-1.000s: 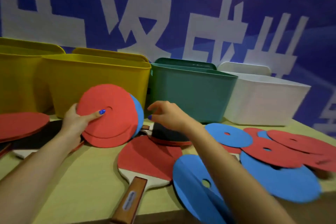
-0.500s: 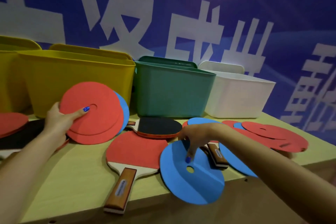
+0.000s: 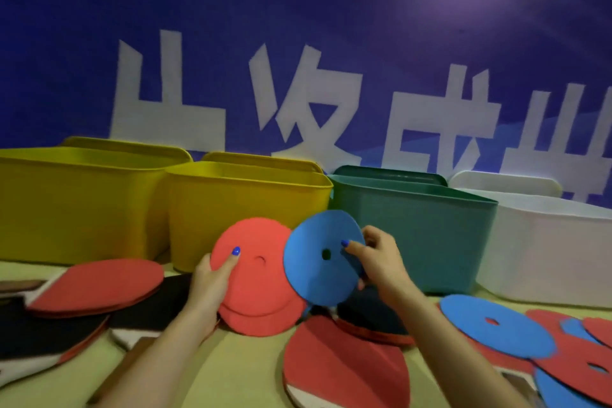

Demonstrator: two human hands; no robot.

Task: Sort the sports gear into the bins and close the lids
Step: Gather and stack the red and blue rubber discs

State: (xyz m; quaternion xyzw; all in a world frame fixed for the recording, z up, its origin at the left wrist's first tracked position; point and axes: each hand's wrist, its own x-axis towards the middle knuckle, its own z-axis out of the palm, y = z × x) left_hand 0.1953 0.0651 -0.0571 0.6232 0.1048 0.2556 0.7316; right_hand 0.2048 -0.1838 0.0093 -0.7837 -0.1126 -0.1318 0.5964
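Observation:
My left hand grips a stack of red foam discs upright above the table, thumb on the front face. My right hand pinches a blue disc with a centre hole and holds it against the right edge of the red stack. Both stand in front of the second yellow bin and the green bin. Table tennis paddles lie below, one red-faced and one black-faced.
A first yellow bin stands far left and a white bin far right, all open with lids behind. More red and blue discs lie at the right. Paddles lie piled at the left on the wooden table.
My right hand picked a blue disc off the table's front edge and raised it to the red stack. The view swung left and tilted up.

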